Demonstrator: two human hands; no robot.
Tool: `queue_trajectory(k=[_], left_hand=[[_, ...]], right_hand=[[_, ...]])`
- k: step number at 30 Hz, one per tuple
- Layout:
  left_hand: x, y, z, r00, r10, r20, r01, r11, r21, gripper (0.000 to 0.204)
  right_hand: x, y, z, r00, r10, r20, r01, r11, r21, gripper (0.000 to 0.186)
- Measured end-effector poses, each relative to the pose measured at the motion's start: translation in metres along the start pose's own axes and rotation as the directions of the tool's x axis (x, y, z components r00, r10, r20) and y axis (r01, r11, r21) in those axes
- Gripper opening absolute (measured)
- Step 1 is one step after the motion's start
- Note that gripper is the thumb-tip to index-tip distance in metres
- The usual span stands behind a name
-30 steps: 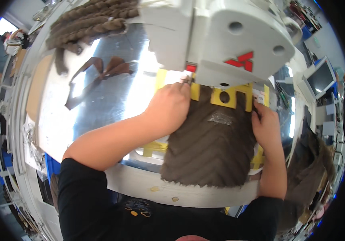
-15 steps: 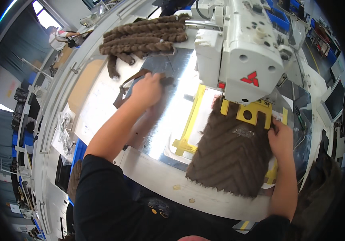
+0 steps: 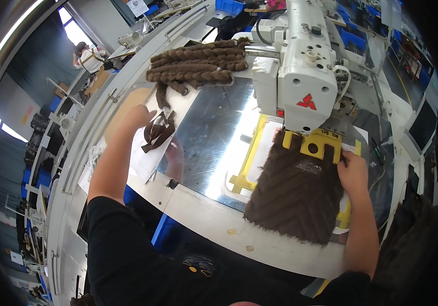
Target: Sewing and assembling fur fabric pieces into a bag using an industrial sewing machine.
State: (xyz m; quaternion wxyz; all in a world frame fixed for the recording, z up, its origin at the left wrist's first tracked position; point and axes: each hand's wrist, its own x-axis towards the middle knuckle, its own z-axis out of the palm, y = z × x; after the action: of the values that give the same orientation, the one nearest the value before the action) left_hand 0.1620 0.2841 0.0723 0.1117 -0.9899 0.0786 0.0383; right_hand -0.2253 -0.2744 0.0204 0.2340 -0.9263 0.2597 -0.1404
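Note:
My right hand [image 3: 354, 173] is closed at the right edge of a dark brown fur panel [image 3: 295, 199], its fingertips against the prong of a yellow plate [image 3: 317, 146]. The panel has a chevron pattern and a small clear patch near its top. It lies under the head of a white sewing machine [image 3: 308, 76], and its lower edge overlaps the table's front. At the left, my left hand [image 3: 141, 116] has curled fingers beside a loose bundle of brown ribbon strips [image 3: 158, 133]; whether a strip is between the fingers is hidden.
Braided brown fur strips [image 3: 198, 64] lie at the back left of the table. A shiny metal plate [image 3: 203, 127] and a yellow-taped frame [image 3: 247, 160] sit left of the panel. A monitor [image 3: 423, 125] stands at the right. Another person [image 3: 92, 60] works far left.
My left hand has moved left, off the metal plate. The ribbon strips are now bunched on the white paper. My right hand stays at the panel's edge.

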Motion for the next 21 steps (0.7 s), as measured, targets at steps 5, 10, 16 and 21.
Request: queue_trajectory(k=[5, 10, 16, 21], left_hand=[[0.07, -0.015, 0.043, 0.949, 0.076, -0.305, -0.134, 0.975, -0.176, 0.043], [0.08, 0.015, 0.049, 0.998, 0.049, 0.033, -0.045, 0.994, -0.102, 0.063], [0.08, 0.013, 0.055, 0.973, 0.083, -0.216, -0.112, 0.986, -0.125, 0.042], [0.025, 0.054, -0.026, 0.617, 0.232, -0.752, -0.492, 0.859, -0.139, 0.031]], right_hand=[[0.003, 0.009, 0.008, 0.997, -0.007, -0.082, 0.012, 0.998, 0.062, 0.03], [0.004, 0.01, 0.011, 0.995, 0.017, -0.101, -0.011, 0.998, 0.065, 0.024], [0.009, 0.01, 0.015, 0.994, 0.036, -0.1, -0.032, 0.998, 0.046, 0.023], [0.004, 0.011, 0.013, 0.987, -0.02, -0.157, 0.023, 1.0, 0.019, 0.025]])
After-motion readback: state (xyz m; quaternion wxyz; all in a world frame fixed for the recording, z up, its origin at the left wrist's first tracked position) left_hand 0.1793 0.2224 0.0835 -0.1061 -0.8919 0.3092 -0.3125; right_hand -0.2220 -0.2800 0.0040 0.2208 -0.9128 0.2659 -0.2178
